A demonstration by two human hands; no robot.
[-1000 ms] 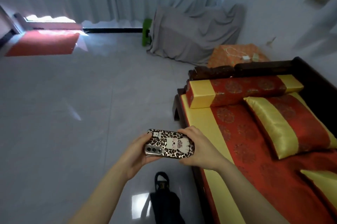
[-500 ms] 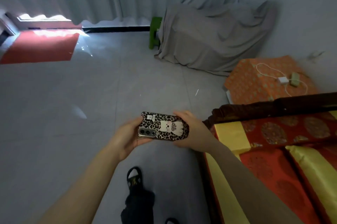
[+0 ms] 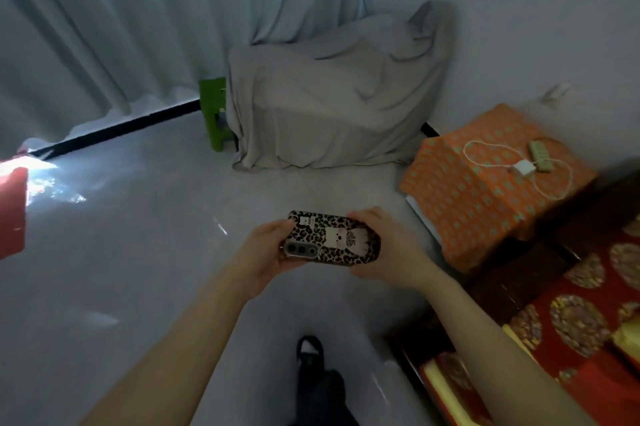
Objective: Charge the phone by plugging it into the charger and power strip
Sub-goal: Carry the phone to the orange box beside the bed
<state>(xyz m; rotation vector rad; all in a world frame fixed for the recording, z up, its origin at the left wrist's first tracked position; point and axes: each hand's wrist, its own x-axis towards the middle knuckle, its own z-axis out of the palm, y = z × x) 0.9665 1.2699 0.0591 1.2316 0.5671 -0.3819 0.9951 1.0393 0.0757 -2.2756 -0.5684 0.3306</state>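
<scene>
A phone point(image 3: 332, 238) in a leopard-print case lies sideways between both hands, its back and camera facing up. My left hand point(image 3: 266, 249) grips the camera end and my right hand point(image 3: 388, 249) grips the other end. To the right, an orange-covered stand point(image 3: 474, 197) carries a white charger point(image 3: 523, 168) with a looped white cable point(image 3: 485, 148), the charger sitting against the end of a pale green power strip point(image 3: 540, 155). The phone is well short of the stand, over the floor.
A bed with a dark wooden frame point(image 3: 519, 273) and red-and-gold bedding point(image 3: 581, 321) fills the lower right. Furniture under a grey sheet point(image 3: 332, 96) stands ahead, with a green stool point(image 3: 214, 114) beside it. Curtains hang at the back. My sandalled foot point(image 3: 311, 356) is on the grey floor.
The view has moved forward and turned right. The orange stand with the charger and power strip is now closer and larger. Both hands keep hold of the phone.
</scene>
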